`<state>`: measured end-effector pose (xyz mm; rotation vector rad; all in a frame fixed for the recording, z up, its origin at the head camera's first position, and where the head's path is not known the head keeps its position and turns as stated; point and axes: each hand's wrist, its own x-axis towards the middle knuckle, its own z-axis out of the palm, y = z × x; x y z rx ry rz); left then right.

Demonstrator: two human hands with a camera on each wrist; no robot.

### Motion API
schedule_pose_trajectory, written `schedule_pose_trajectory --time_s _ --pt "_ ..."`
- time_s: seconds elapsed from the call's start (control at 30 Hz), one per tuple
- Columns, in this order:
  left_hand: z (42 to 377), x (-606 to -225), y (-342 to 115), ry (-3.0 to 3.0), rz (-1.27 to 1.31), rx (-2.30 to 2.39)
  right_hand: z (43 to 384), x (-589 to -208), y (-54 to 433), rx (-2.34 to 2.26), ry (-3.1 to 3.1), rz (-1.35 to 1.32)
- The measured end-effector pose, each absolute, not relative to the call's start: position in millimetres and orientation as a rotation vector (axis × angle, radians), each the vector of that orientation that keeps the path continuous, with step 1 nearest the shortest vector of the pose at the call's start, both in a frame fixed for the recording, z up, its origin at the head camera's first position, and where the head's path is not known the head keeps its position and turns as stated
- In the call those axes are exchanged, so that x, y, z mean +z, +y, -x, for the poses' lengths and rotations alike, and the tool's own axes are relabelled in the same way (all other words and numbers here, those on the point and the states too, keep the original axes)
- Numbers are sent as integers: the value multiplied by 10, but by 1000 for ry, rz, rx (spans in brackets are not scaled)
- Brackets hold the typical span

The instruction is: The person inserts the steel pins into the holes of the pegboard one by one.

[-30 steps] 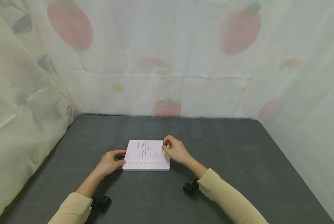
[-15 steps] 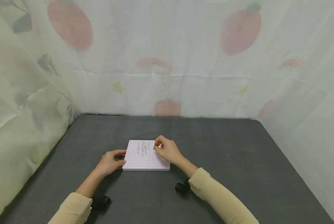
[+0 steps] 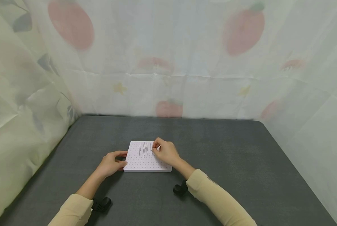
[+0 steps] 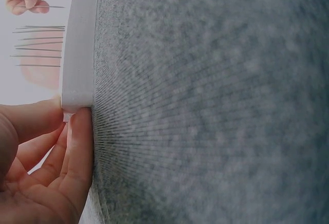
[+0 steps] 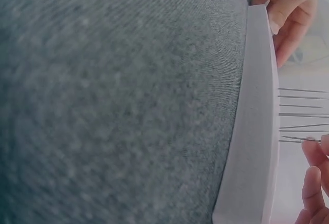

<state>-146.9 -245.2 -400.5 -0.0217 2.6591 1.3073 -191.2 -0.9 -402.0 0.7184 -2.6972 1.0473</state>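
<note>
A white pegboard with rows of small holes lies flat on the table. Several thin metal pins stand upright in its back-left half. My left hand grips the board's left edge, its thumb at the front corner and fingers along the side. Between thumb and fingertips my right hand pinches one more thin metal pin, just right of the standing pins. In the left wrist view the tip of that pin appears a little above the board. My right hand hides the back-right part of the board.
A dark grey table spreads around the board. Pale curtains with fruit prints hang behind and at both sides. Black wrist devices sit under both forearms.
My right hand has moved left across the board with the pin, from the right edge to beside the standing pins. My left hand and the board have stayed put.
</note>
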Motion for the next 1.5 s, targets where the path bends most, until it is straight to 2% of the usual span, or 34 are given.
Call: schedule_pose_trajectory --time_s 0.8,1.5 --pt "1453 -3965 -2454 2662 19 1278 1910 -4083 -46 889 -2705 -787" --pt "1455 -3967 -2448 2662 23 1277 1890 -3999 84 934 -2747 -797"
